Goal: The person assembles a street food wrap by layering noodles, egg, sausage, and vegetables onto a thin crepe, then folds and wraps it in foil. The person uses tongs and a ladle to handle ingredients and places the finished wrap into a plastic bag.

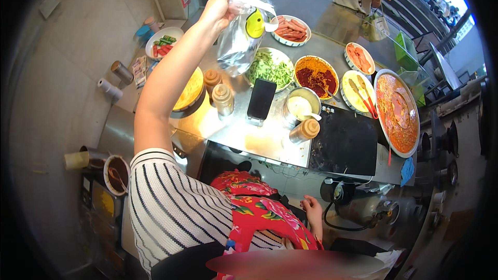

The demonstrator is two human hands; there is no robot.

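At twelve o'clock, over the tabletop (241,136), the left hand (218,10) clutches a silver plastic bag (236,46), probably limp, slippery, best held by its white handles (254,1); the right hand (312,210), at five o'clock, hangs relaxed, seemingly empty.

left hand (221,12) is gripping a silvery plastic bag (236,47) by its white top, holding it up over the tabletop (233,134). right hand (312,211) is hanging low beside the red floral apron (270,212), fingers loosely curled. bowl of shredded greens (271,68) is sitting near the bag; black phone-like device (262,98) is resting between a capped bottle (223,99) and a metal pot (288,114).
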